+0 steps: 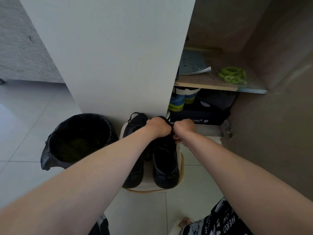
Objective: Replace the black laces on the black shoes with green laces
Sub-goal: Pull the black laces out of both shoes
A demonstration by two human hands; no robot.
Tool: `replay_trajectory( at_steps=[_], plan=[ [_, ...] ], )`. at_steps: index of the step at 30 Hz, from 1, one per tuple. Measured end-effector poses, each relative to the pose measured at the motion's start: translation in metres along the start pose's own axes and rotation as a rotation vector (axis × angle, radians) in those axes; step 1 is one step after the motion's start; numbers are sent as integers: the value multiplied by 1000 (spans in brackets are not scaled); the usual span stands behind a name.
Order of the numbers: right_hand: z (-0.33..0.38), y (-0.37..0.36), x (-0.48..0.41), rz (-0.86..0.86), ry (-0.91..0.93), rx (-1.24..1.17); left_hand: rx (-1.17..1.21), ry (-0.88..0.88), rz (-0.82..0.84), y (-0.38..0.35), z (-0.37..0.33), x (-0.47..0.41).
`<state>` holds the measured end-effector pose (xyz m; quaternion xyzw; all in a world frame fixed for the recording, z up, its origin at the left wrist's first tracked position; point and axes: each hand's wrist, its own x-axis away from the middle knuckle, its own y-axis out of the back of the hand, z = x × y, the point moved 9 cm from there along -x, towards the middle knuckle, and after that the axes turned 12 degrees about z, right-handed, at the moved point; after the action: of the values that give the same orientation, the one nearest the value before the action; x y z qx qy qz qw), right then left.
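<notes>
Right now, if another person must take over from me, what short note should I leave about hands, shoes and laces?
Left hand: grips the top of the shoe nearer the cupboard.
Right hand: fingers curled, apparently pinching its black lace.
Both black shoes stand on a white stool; the other shoe stands beside it.
Green laces lie on the cupboard shelf.
Done: no green lace threaded yet.
To do: pull out black laces, thread green ones in both shoes.
</notes>
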<state>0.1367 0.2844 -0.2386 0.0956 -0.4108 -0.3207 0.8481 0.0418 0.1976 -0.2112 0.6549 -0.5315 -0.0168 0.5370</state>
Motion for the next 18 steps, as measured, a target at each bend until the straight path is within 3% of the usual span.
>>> replay_trajectory(
  at_steps=[5,9,14,18],
  plan=[
    [12,-12,3,117,125,255,-51,-25,-15,0,-2,5],
    [3,-15,1,259,110,266,-94,-64,17,-6,5,1],
    [11,-1,1,242,196,290,-153,-141,8,-4,-2,3],
    [22,-4,3,210,235,505,-158,-138,17,-6,-1,2]
  ],
)
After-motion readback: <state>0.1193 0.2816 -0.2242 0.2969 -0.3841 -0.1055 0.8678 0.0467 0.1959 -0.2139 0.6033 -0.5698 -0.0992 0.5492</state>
